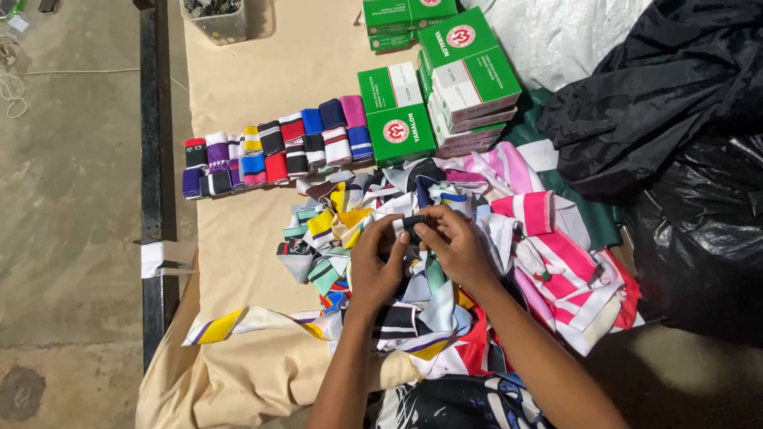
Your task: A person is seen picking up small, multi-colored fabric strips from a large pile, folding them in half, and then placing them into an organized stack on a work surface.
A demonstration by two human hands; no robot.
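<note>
- Dark strip (412, 226) sits between my fingertips, above the middle of the scrap pile (477, 262), w/ both hands pinching it.
- L hand (375, 262): fingers curled in, thumb and forefinger closed on the strip's left end; rest of hand rests over the pile.
- R hand (453, 246): fingers bent, tips closed on the strip's right end, touching the L fingertips.
- Strip looks dark blue or black; can't tell its pattern, mostly hidden by my fingers.
- Pile is loose striped fabric pieces: pink/white to the right, yellow, teal, black/white under and left of my hands.
- One long yellow/white/purple piece (238, 322) trails off the pile to the left.
- All lies on a beige cloth (254, 87) over the table.
- Row of rolls (274, 151), folded striped bits in purple, red, blue, pink, lined up beyond the pile to the left, apart from my hands.
- Green boxes (445, 79) stacked just right of the row, at the pile's far edge.
- Black bags (675, 135) far right.
- Clear tub (214, 20) at the top edge.
- Concrete floor (71, 199) to the left.
</note>
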